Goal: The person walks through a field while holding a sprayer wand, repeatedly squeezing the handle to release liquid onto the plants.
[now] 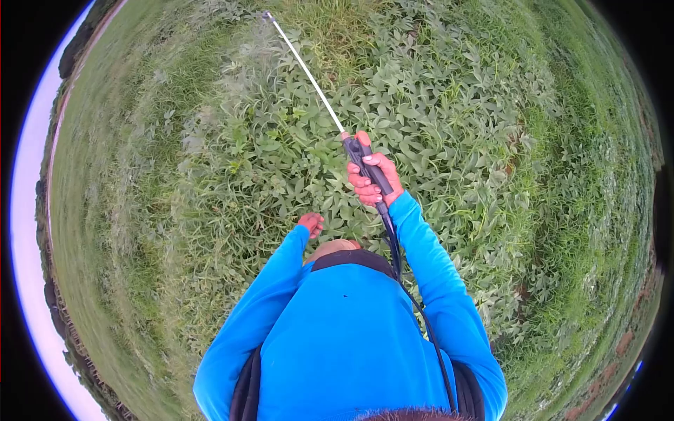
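Observation:
My right hand [372,179] is wrapped around the dark handle of a sprayer wand [309,76], with the thumb lying along its top. The wand's thin white tube points forward and to the left, ending in a small nozzle [267,15] above the plants. Faint pale haze hangs around the nozzle end. From the handle, a black hose [420,306] runs back along my right side. My left hand [311,224] is low in front of my waist, its fingers curled in; anything inside them is hidden. Leafy green plants [449,126] lie beneath both hands.
Dense broad-leaved plants and tall grass [147,182] surround me on all sides. Black straps [246,386] pass under my arms. Along the far left run a pale track [50,168] and a line of trees. Reddish bare soil [625,344] shows at the far right.

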`<state>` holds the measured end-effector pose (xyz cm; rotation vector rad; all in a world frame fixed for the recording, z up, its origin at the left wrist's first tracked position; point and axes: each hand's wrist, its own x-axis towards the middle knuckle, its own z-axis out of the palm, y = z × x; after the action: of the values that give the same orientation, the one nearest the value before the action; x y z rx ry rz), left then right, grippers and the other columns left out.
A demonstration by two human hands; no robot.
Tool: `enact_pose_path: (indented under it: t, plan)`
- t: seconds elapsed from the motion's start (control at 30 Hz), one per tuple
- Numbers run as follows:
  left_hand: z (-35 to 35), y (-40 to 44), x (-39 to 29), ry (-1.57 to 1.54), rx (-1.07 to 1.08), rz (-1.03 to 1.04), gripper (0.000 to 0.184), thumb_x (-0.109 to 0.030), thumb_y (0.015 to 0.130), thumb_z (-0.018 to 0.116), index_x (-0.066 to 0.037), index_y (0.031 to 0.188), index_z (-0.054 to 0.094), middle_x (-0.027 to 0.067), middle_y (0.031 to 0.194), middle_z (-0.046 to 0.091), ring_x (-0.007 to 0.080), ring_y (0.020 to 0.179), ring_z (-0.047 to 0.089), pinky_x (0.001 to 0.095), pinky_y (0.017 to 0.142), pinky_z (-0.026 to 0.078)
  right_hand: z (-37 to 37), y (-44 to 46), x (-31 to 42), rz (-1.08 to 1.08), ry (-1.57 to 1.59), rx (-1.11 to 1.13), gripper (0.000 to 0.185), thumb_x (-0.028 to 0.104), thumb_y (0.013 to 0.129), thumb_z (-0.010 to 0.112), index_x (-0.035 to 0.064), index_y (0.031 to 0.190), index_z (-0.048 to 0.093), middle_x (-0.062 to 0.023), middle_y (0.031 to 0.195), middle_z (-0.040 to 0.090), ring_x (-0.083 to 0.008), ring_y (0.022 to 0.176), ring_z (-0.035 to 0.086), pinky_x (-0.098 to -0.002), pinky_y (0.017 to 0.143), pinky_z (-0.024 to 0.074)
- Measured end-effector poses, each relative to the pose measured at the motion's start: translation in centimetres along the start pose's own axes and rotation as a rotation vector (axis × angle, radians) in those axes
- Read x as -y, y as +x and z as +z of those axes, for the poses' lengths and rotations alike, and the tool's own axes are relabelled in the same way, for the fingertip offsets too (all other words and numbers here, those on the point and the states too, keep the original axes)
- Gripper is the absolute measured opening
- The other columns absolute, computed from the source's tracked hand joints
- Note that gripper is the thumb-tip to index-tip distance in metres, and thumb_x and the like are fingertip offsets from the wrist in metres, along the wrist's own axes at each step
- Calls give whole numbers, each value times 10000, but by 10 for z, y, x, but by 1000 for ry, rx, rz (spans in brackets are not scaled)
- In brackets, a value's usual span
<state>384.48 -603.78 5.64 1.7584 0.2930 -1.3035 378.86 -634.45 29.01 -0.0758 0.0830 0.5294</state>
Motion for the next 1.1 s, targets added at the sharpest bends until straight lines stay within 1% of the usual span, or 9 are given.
enact_pose_path:
  t: [0.07, 0.17, 0.27, 0.33, 0.57, 0.63, 0.8, 0.87, 1.1]
  plan:
    - [-4, 0, -3, -2, -8, 17, 265, -352, 929, 460, -108, 919, 560, 26, 671, 555, 135, 469, 478, 290, 381, 355, -1, -2, 5, -19, -31, -9, 289, 365, 817, 547, 98, 844, 442, 10, 600, 388, -81, 368, 348, -238, 302, 311]
    - [-7, 0, 1, -46, 6, 29, 230, -319, 920, 466, -109, 911, 557, 27, 670, 555, 138, 469, 479, 291, 383, 355, -7, -12, 10, -115, 3, -172, 277, 351, 817, 571, 88, 804, 485, -3, 601, 430, -90, 375, 358, -241, 307, 327]
    - [-13, 9, 10, -23, -15, -109, 194, -287, 907, 469, -111, 911, 549, 31, 672, 553, 145, 461, 473, 296, 381, 349, -15, -32, 11, -165, 37, -233, 284, 358, 820, 573, 85, 800, 497, -4, 598, 434, -94, 377, 365, -240, 307, 330]
    - [-12, 1, 13, 0, -42, -167, 261, -331, 887, 477, -104, 972, 575, 35, 727, 570, 129, 517, 484, 308, 436, 385, -15, -51, 8, -183, 23, -279, 295, 367, 820, 577, 84, 795, 498, -4, 592, 432, -93, 380, 369, -239, 307, 334]
    - [8, 12, 26, 78, -1, -182, 265, -335, 870, 485, -113, 980, 576, 31, 735, 577, 137, 558, 502, 313, 490, 420, -4, -127, -16, -168, 12, -436, 281, 357, 829, 567, 92, 819, 476, -5, 606, 437, -86, 373, 361, -229, 302, 335]
    - [20, 20, 25, 69, 4, -188, 188, -284, 863, 498, -123, 945, 551, 42, 666, 547, 152, 441, 459, 327, 368, 340, 5, -150, -29, -183, -10, -492, 273, 351, 834, 564, 95, 821, 473, -3, 603, 429, -86, 374, 358, -229, 301, 333]
    - [46, 29, 13, 82, 43, -232, 164, -266, 838, 527, -138, 929, 573, 46, 668, 562, 152, 450, 467, 332, 386, 359, 43, -200, -68, -230, -59, -684, 264, 343, 846, 557, 104, 842, 444, 4, 592, 396, -88, 376, 342, -232, 301, 321]
    - [51, 35, 12, 186, 64, -184, 258, -350, 816, 535, -145, 950, 615, 29, 769, 606, 147, 598, 521, 338, 551, 444, 58, -217, -80, -247, -37, -722, 265, 340, 846, 560, 104, 848, 438, 3, 594, 396, -87, 377, 341, -232, 302, 319]
    - [74, 63, -2, 208, 120, -249, 258, -358, 854, 492, -142, 940, 604, 28, 771, 603, 149, 593, 515, 351, 547, 436, 102, -268, -99, -335, 39, -899, 250, 316, 841, 572, 106, 878, 441, 5, 608, 400, -79, 393, 349, -230, 310, 303]
